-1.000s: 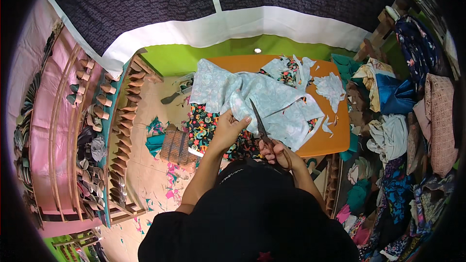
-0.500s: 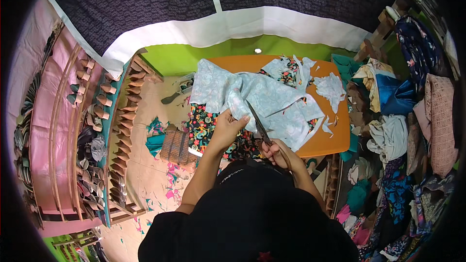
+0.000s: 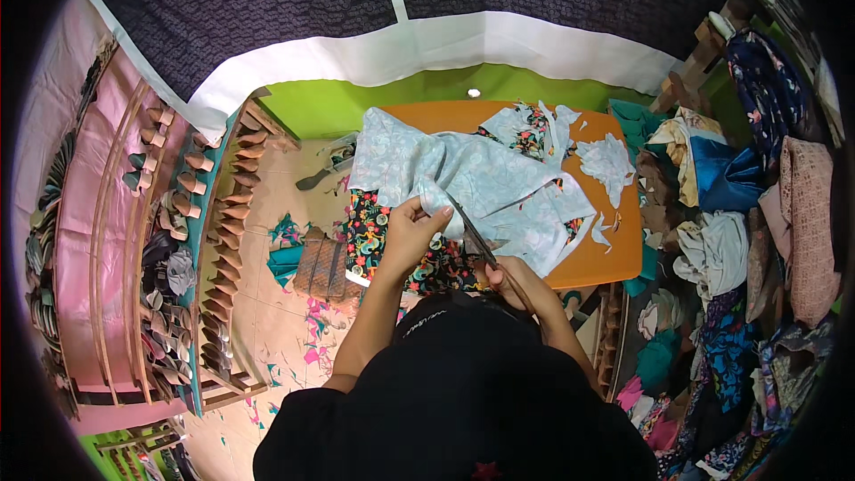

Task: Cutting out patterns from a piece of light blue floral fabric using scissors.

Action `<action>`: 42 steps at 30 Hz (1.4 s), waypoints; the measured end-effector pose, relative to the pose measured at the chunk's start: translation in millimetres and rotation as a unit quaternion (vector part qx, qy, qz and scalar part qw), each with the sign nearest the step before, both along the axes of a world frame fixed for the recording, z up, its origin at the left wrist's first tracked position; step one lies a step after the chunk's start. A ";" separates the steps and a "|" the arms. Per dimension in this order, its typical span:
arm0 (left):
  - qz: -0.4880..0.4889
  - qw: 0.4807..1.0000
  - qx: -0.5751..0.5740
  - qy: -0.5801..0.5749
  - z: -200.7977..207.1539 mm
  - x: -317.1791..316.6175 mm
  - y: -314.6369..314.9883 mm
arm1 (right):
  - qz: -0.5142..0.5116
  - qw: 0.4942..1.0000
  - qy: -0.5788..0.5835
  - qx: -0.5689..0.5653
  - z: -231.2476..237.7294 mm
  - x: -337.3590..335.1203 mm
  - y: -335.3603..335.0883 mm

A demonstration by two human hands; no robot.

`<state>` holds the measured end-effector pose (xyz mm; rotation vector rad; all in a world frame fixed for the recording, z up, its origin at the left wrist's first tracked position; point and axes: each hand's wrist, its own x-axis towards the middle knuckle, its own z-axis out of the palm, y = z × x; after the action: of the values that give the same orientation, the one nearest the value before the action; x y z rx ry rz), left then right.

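My left hand [image 3: 413, 233] pinches an edge of a large fabric piece [image 3: 499, 174], whose pale blue-white underside faces up. Its other face, black with a bright floral print [image 3: 378, 232], shows along the near left of the orange table [image 3: 614, 249]. My right hand [image 3: 519, 283] grips a pair of dark scissors [image 3: 476, 239] by the handles. The blades point up and left, their tips against the fabric just right of my left fingers. Whether the blades are parted is hard to make out.
Pale paper-like scraps [image 3: 606, 165] and floral cut pieces lie at the table's far right. A heap of folded fabrics [image 3: 712, 249] stands to the right. Racks of shoe forms [image 3: 227, 249] line the left, and coloured scraps [image 3: 316, 330] litter the floor.
My left hand has shifted slightly left, drawing the fabric edge down and away from the blades. My right hand has turned a little around the scissor handles.
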<state>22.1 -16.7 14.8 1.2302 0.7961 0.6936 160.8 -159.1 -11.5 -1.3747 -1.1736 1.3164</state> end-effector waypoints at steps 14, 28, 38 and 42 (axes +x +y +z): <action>-0.031 0.999 -0.035 -0.015 -1.9 5.0 -4.0 | 0.009 0.966 0.236 -0.100 10.2 4.1 0.4; -0.029 0.999 -0.036 -0.023 0.8 6.7 -8.1 | 0.019 0.991 0.129 -0.029 -0.2 2.7 -1.1; -0.028 0.999 -0.038 -0.025 -0.3 5.5 -5.0 | 0.031 0.990 0.103 -0.094 4.4 2.9 0.6; -0.026 0.998 -0.037 -0.032 -3.6 3.8 -3.8 | 0.017 0.998 -0.055 0.002 -8.4 4.8 -0.2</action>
<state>25.8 -20.5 11.2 1.1522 0.7287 0.6515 165.6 -159.4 -19.9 -1.4454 -1.2772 1.2756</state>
